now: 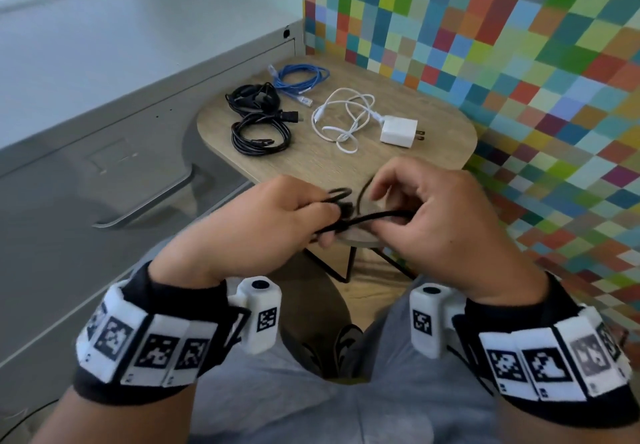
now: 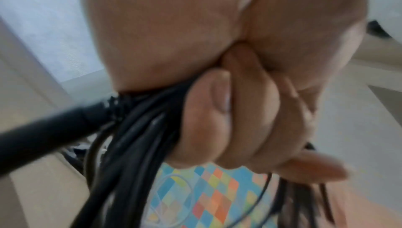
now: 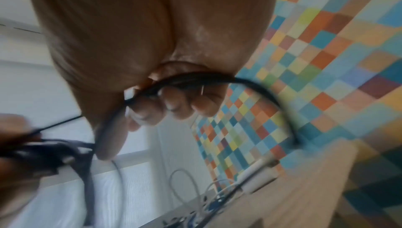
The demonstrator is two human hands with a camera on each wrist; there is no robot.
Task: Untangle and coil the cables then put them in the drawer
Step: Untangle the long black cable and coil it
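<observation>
Above the near edge of a small wooden table [image 1: 433, 121], both hands hold one black cable [image 1: 367, 217]. My left hand [image 1: 277, 215] grips its bundled loops [image 2: 135, 145] in a fist. My right hand [image 1: 433, 204] curls its fingers round a single strand [image 3: 195, 77] that arcs out to the right. On the table lie two black coils [image 1: 259, 134] [image 1: 251, 97], a blue cable [image 1: 301, 78], and a loose white cable [image 1: 346, 114] with its white charger [image 1: 398, 131].
A grey metal cabinet [image 1: 104, 139] with a drawer handle [image 1: 152, 201] stands at the left, its drawer closed. A wall of coloured squares [image 1: 519, 45] runs behind and right of the table. My lap in grey trousers [image 1: 311, 402] is below.
</observation>
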